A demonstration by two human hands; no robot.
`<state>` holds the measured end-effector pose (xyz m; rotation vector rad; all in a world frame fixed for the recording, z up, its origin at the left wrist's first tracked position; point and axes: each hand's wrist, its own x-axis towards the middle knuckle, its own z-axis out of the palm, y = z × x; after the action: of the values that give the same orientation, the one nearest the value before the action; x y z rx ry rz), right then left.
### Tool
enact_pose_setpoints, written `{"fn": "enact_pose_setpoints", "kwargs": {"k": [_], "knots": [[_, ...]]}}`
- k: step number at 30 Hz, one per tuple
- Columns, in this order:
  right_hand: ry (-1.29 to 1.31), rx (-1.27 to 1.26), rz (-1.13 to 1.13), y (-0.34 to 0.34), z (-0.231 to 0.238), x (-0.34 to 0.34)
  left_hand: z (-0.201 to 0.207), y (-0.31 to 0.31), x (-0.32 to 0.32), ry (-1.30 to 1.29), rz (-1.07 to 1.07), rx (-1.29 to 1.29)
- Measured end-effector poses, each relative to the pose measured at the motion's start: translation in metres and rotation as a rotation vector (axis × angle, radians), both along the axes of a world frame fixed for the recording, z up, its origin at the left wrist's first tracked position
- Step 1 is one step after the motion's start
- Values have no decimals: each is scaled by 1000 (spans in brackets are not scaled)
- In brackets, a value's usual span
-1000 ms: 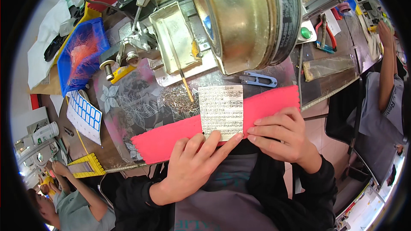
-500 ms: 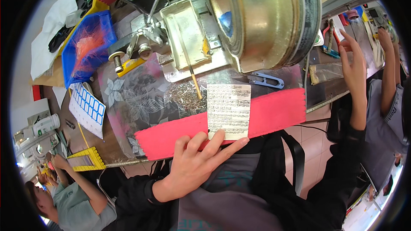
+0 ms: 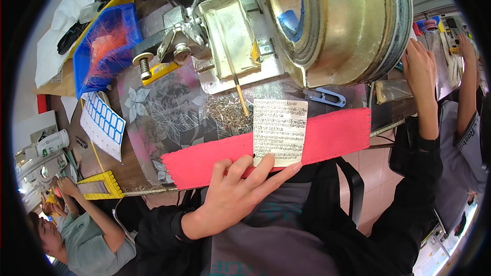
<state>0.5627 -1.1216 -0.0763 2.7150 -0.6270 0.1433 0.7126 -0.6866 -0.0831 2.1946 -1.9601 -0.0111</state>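
My left hand (image 3: 230, 194) is spread over the near edge of a long red pad (image 3: 335, 132) with notched ends. Its fingertips touch the bottom of a cream paper slip (image 3: 279, 133) covered in handwritten lines, lying across the pad. My right hand (image 3: 421, 66) reaches out at the far right, beside a big brassy metal cylinder (image 3: 353, 30). The cylinder's edge hides part of its fingers, so any object in them cannot be made out.
Beyond the pad lie a pile of small metal pieces (image 3: 227, 112), a shallow metal tray (image 3: 232, 36) with a thin brush (image 3: 239, 92), and blue thread snips (image 3: 326, 97). A blue bin (image 3: 110, 41) holds orange strands. Other people sit at both sides.
The view has shifted, so the cylinder appears farther right and larger. My right hand's fingers, spread before, are now closer together and partly behind the cylinder's edge. My left hand stays put.
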Motion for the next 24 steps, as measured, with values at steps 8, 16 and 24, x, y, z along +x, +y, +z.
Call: {"fn": "enact_pose_setpoints", "kwargs": {"k": [8,16,24], "knots": [[-499,25,141,47,21,-2,-1,-1,-13,-84,97,-11],[-731,672,412,171,53,-10,-1,-8,-24,-113,182,13],[-476,1297,613,209,3,9,-9,-1,-16,-47,110,-54]]}}
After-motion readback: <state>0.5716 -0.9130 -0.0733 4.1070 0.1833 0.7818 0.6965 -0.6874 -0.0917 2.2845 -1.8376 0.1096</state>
